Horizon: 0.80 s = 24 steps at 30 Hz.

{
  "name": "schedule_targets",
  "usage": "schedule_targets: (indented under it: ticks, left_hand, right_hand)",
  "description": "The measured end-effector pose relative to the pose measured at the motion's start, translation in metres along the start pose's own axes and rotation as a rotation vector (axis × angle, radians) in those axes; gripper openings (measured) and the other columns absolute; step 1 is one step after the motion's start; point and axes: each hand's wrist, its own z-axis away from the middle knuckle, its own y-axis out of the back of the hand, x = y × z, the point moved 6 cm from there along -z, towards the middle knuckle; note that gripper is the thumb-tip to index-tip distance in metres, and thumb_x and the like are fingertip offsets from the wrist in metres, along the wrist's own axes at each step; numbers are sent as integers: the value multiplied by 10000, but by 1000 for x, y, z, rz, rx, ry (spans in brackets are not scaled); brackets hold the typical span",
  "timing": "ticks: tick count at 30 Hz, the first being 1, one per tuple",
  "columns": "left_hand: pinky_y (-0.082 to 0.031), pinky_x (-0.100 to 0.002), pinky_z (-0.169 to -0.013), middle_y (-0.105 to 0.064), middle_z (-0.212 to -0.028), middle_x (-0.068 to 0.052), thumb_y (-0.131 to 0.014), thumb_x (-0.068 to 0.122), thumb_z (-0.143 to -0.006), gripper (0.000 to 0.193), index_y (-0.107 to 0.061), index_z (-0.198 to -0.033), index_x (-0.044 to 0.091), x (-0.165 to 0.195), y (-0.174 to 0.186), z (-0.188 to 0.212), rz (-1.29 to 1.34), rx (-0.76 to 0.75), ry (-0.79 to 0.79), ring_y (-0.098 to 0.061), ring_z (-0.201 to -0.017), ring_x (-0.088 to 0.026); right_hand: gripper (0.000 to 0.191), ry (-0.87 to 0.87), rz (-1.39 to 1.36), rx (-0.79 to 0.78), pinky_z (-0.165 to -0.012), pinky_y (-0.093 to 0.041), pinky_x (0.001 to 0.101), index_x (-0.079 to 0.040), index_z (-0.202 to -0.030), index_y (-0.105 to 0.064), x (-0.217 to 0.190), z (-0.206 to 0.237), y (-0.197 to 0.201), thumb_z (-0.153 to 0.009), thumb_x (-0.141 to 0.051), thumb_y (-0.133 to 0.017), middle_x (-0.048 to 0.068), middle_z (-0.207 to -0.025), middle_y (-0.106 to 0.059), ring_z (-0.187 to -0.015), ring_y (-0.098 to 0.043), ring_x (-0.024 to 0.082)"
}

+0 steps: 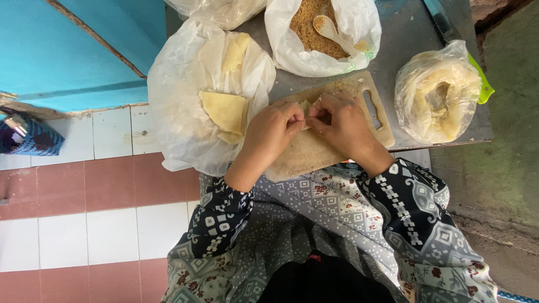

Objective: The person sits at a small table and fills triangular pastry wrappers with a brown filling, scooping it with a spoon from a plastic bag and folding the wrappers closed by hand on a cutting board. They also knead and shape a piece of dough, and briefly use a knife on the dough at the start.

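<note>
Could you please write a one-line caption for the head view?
Both hands fold a pastry wrapper on a wooden cutting board, among plastic bags.

Soft, even daylight; faint shadows, sharp focus, no glare.

Pale wrapper (307,106) mostly hidden under both hands, top plastic bag (216,8) cut by edge, board's (314,148) near end covered by forearms.

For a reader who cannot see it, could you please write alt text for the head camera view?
Seen from above, a left hand and right hand pinch a small pastry wrapper over a wooden cutting board on a grey table. Around them lie open plastic bags of folded wrappers, brown filling with a spoon, and stacked sheets.
</note>
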Motion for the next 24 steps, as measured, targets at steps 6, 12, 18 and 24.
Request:
schedule_targets:
  ticks: [6,12,18,24]
  left_hand:
    - [-520,-418,-821,-637,-1030,-59,-736,219,-914,169,-703,-971,63,18,11,20,-245,161,-368,-634,-973,-273]
    - [-512,-418,-847,-606,-1039,-52,-725,222,-950,147,-694,-963,79,18,1,19,-339,212,-361,-619,-984,-272]
    - [-509,-440,-815,-667,-947,-131,-719,309,-995,240,-701,-936,77,-15,-9,-19,-236,-156,152,-664,-930,-327]
    - [-516,-461,-793,-683,-951,-103,-694,160,-944,98,-663,-985,76,2,2,-11,-127,85,-50,-664,-944,-344]
  right_hand:
    - [187,399,214,24,-918,-429,404,-57,-1029,-729,-28,15,16,-883,-165,-778,78,-1130,-674,-1055,-601,281]
    - [164,310,263,48,-881,-443,417,-59,-979,-729,-29,11,13,-876,-172,-790,84,-1023,-678,-987,-598,285]
    - [167,-77,-88,-66,-820,-491,409,-59,-935,-663,-2,-10,6,-881,-189,-753,85,-907,-664,-884,-617,285]
    - [158,268,244,-4,-856,-412,443,-91,-983,-723,-17,2,11,-881,-204,-763,75,-1023,-657,-1020,-582,298]
